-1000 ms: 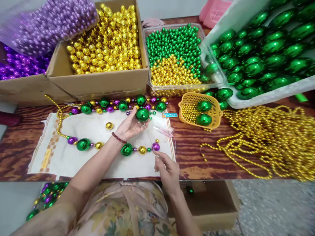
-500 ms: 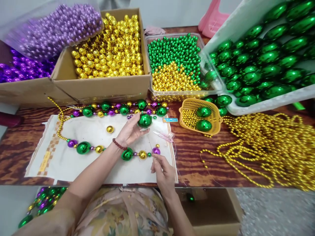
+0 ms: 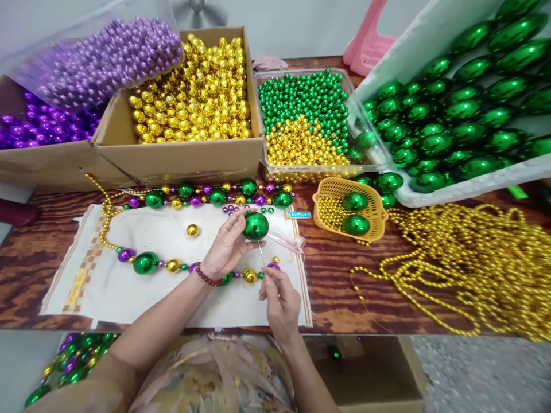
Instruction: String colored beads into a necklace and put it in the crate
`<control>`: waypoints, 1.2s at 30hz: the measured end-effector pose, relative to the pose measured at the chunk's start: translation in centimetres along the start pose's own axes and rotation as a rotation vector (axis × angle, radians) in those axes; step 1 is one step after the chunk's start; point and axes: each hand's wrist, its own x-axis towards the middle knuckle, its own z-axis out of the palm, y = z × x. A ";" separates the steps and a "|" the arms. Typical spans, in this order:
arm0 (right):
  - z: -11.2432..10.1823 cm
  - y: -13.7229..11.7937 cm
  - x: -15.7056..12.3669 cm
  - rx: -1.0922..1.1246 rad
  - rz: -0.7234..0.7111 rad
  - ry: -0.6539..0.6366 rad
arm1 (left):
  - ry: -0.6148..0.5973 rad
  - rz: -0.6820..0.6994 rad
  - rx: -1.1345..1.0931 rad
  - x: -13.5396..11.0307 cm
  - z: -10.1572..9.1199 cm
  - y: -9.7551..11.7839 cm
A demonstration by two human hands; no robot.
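Observation:
My left hand (image 3: 224,248) holds a large shiny green bead (image 3: 255,226) by its fingertips above a white cloth (image 3: 129,287). My right hand (image 3: 278,298) pinches a thin needle (image 3: 261,254) whose tip points up at the underside of that bead. Below the hands a strand of green, gold and purple beads (image 3: 148,262) lies across the cloth. A single gold bead (image 3: 192,230) rests loose on the cloth. A longer finished strand (image 3: 215,194) lies along the cloth's far edge.
Cardboard boxes of purple beads (image 3: 38,126) and gold beads (image 3: 193,86) stand at the back, then a clear tub of small green and gold beads (image 3: 305,115). A white bin of big green beads (image 3: 451,115), a yellow basket (image 3: 374,198) and gold bead strings (image 3: 473,258) are at right.
My left hand has drawn the green bead toward me and slightly right. My right hand has risen, bringing the needle up to the bead.

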 end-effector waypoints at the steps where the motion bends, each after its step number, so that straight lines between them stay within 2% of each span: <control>1: -0.1 -0.1 0.0 -0.004 0.006 -0.009 | 0.000 -0.002 0.001 0.0 0.0 0.0; 5: -0.4 -0.5 0.0 -0.016 0.041 -0.033 | 0.020 0.027 -0.002 -0.1 -0.1 0.1; 10: -0.1 -0.8 0.3 -0.041 0.051 -0.015 | 0.047 -0.019 -0.021 -0.1 -0.1 0.2; 14: 0.1 -0.5 0.2 -0.047 0.049 -0.053 | 0.084 -0.027 -0.038 0.2 -0.5 0.4; 20: 0.2 -1.3 0.3 -0.057 0.117 -0.048 | 0.126 -0.060 -0.058 0.2 -1.0 -0.2; 27: 0.4 -2.1 0.6 -0.079 0.134 -0.102 | 0.145 -0.017 -0.018 0.4 -1.5 0.2; 33: 1.3 -1.2 1.8 -0.091 0.142 -0.027 | 0.125 -0.103 0.058 -0.8 -0.8 -1.7; 36: 1.2 -0.9 2.5 -0.007 0.191 -0.078 | 0.147 -0.039 0.118 -1.1 -0.8 -2.3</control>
